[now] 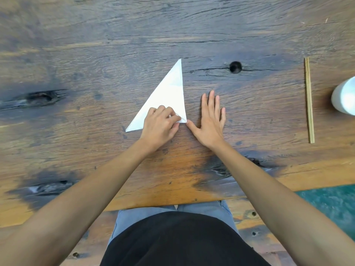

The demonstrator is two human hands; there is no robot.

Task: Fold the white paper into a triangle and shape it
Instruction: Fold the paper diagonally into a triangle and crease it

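Head view: person at a dark wooden table (pixel 96 54), both bare arms reaching forward.
Writing: none readable on anything.
Paper (pixel 169 95): white, folded into a triangle, flat on the table, partly under the left hand, just left of the right hand.
Left hand (pixel 161 125): fingers curled, pinching the paper's near right corner.
Right hand (pixel 210 121): flat on the table, fingers spread, holding nothing; thumb tip beside that corner.
Sticks (pixel 309 100): well right of the right hand.
White container (pixel 344 96): beyond the sticks, at the frame's edge.
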